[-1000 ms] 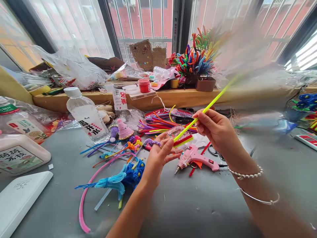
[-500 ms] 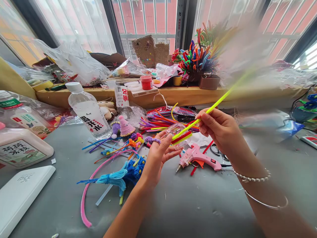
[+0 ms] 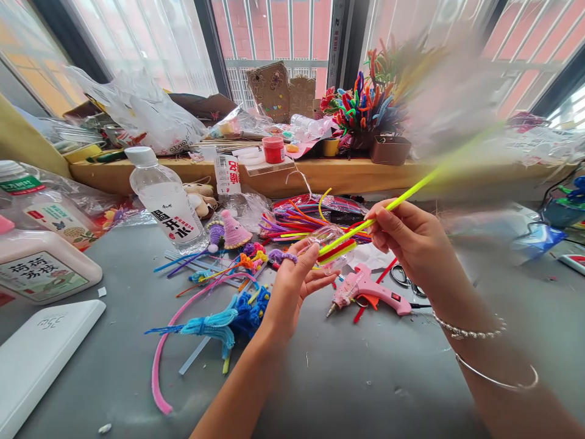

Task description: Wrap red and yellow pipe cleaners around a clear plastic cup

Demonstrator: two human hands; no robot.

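In the head view, the right hand (image 3: 411,244) pinches a yellow-green pipe cleaner (image 3: 393,204) between thumb and fingertips, closed firmly on it. The stem runs up and right from that pinch into a blurred stretch, and down and left toward the left hand (image 3: 297,283). The left hand is curled around a small clear plastic packet (image 3: 326,241), its thumb and fingers closed on it, with the lower end of the pipe cleaner lying against the packet. Both hands hover above the grey table (image 3: 365,378).

Just below the hands lies a pink glue gun (image 3: 365,289), with scissors (image 3: 402,277) beside it. A pile of coloured pipe cleaners (image 3: 297,222) sits behind the left hand. Further left stands a water bottle (image 3: 164,204), and a blue tassel (image 3: 219,323) lies near the left wrist.
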